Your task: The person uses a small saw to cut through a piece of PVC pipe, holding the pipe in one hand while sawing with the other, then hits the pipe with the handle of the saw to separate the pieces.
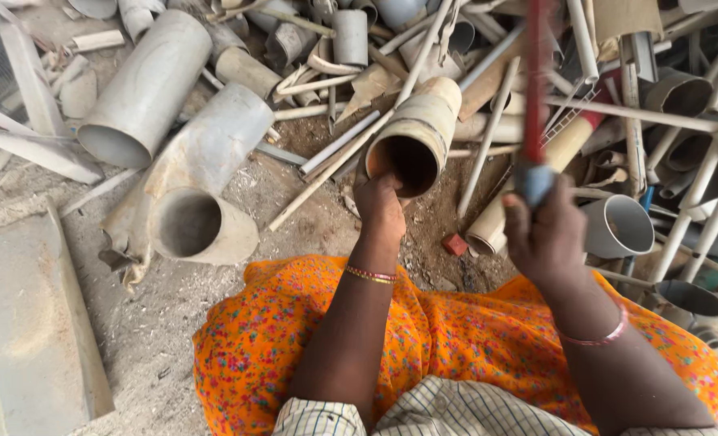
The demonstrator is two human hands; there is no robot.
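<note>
Pipe [417,133]: I judge it stiff, light, dusty; best held at the rim.
Left hand [380,208]: my grip clasps that rim.
Right hand [546,238]: fist closed around a red-handled tool [534,97].

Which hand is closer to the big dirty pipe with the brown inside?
Left. The left hand grips the rim of the brown-mouthed pipe, fingers at its opening. The right hand is off to its right, holding a red-handled tool raised.
</note>
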